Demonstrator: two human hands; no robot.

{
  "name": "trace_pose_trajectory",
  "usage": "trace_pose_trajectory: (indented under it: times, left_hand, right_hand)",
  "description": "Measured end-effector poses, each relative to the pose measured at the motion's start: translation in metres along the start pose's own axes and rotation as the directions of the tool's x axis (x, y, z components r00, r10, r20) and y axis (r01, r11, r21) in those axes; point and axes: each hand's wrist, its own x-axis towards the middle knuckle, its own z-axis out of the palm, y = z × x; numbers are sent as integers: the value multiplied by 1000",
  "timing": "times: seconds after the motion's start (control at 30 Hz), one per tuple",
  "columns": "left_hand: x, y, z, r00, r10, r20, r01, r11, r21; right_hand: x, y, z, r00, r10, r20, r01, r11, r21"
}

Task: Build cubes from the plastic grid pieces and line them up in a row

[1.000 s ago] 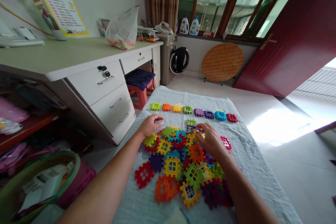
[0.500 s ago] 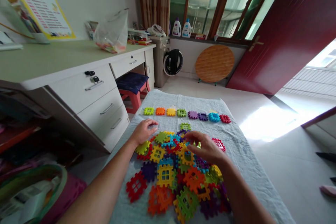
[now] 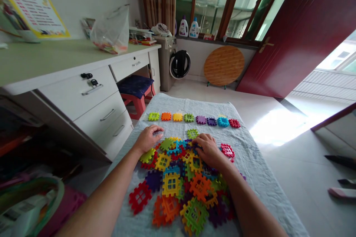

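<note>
A heap of notched square plastic building blocks (image 3: 171,184) in many colours lies on the cloth-covered table. At its upper left edge rests my left hand (image 3: 148,139), fingers loosely bent and thumb apart, with nothing in it. My right hand (image 3: 208,150) reaches over the upper right of the heap. Its fingers lie apart on the blocks beside a dark purple one; the fingertips are partly hidden. A green window block (image 3: 192,133) sits just beyond that hand, and a red window block (image 3: 228,150) is to its right.
Several small coloured pieces, from a lime green one (image 3: 154,116) to a red one (image 3: 234,123), form a row across the far part of the cloth (image 3: 256,177). A desk (image 3: 63,57) and a stool (image 3: 137,90) stand at left. A basket (image 3: 59,196) is at lower left.
My right hand has lowered onto the heap, its fingers now flatter over the blocks. My left hand stays near the heap's left edge. The camera view has shifted slightly.
</note>
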Motion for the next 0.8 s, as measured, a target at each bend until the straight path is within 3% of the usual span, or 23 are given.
trace_pose_trajectory:
  times: [0.33, 0.57, 0.8]
  left_hand:
    - [0, -1, 1, 1000, -3, -5, 3, 1000, 0]
    - [0, -3, 1, 1000, 0, -10, 0, 1000, 0]
    - [1, -4, 2, 1000, 1, -2, -1, 1000, 17]
  right_hand:
    - [-9, 32, -26, 968, 52, -245, -23, 992, 121]
    - [-13, 27, -23, 984, 175, -19, -176, 982, -64]
    - [-7, 24, -6, 961, 251, -115, -265, 955, -134]
